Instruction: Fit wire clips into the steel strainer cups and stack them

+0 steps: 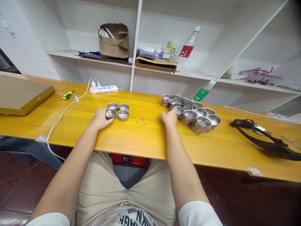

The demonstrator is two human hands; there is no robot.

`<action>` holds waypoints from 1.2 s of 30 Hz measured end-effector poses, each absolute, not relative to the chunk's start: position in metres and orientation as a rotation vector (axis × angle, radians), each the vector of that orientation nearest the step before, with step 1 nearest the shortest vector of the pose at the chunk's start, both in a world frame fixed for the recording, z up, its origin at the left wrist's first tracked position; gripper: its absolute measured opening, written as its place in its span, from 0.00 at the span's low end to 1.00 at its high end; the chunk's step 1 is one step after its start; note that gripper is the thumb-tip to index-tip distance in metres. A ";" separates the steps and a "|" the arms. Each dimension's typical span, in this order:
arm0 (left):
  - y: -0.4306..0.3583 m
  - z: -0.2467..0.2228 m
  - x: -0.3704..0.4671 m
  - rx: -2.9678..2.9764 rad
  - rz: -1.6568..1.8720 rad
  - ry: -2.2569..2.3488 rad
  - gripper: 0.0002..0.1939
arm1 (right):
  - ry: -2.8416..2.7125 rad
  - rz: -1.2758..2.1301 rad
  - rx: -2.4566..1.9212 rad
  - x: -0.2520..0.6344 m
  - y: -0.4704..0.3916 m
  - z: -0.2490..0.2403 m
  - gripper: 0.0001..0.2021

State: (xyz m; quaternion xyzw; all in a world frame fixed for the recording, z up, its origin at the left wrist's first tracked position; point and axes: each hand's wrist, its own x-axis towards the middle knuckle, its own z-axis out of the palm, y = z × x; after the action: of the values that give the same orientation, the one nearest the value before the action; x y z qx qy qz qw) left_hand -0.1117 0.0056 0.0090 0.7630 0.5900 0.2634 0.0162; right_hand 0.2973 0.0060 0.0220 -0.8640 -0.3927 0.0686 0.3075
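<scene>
My left hand (100, 119) rests on the table, its thumb and fingers curled round the near-left perforated metal cup (110, 114) of a small square group. The other cups in that group, such as the near-right metal cup (123, 115), stand upright beside it. Over to the right, my right hand (169, 118) grips a perforated metal cup (179, 111) at the left edge of a larger cluster. Several cups there are stacked in pairs, among them a front stack (202, 123); one cup (187, 106) looks tipped. Some fingers of both hands are hidden.
Thin wire-like scraps (141, 121) lie on the yellow table (131, 138) between the hands. A power strip (103, 89), white cable (61, 117) and screwdriver (68, 95) are at left. A green-labelled bottle (202, 92) stands behind the cluster; a black strapped headset (261, 136) lies right.
</scene>
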 end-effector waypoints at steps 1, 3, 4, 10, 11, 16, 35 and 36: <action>0.005 0.009 -0.111 2.375 0.833 1.824 0.38 | -0.992 0.203 -2.328 0.306 0.006 0.021 0.36; 0.002 0.011 -0.110 2.380 0.860 1.830 0.41 | -0.938 0.230 -2.386 0.319 0.008 0.017 0.29; 0.000 0.013 -0.109 2.388 0.890 1.839 0.43 | -0.923 0.225 -2.398 0.323 0.009 0.015 0.25; -0.015 0.033 -0.095 2.476 1.600 1.700 0.32 | -0.842 0.134 -2.364 0.326 0.012 0.007 0.17; -0.015 0.036 -0.090 2.484 1.694 1.652 0.29 | -0.825 0.119 -2.350 0.325 0.011 0.007 0.17; -0.003 0.053 -0.046 2.651 1.627 1.353 0.19 | -0.861 0.009 -2.218 0.311 0.004 0.016 0.17; 0.027 0.007 -0.001 2.661 1.393 1.024 0.44 | -1.486 1.082 -1.022 0.174 -0.026 0.023 0.19; 0.026 0.007 0.000 2.659 1.391 1.018 0.43 | -1.484 1.104 -1.016 0.176 -0.026 0.024 0.20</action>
State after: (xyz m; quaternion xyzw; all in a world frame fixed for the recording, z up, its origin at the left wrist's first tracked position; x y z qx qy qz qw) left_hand -0.0002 0.0255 0.0072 0.8390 0.3214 0.4389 -0.0137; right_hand 0.1762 -0.0264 0.0244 -0.4190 -0.6118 0.4550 0.4931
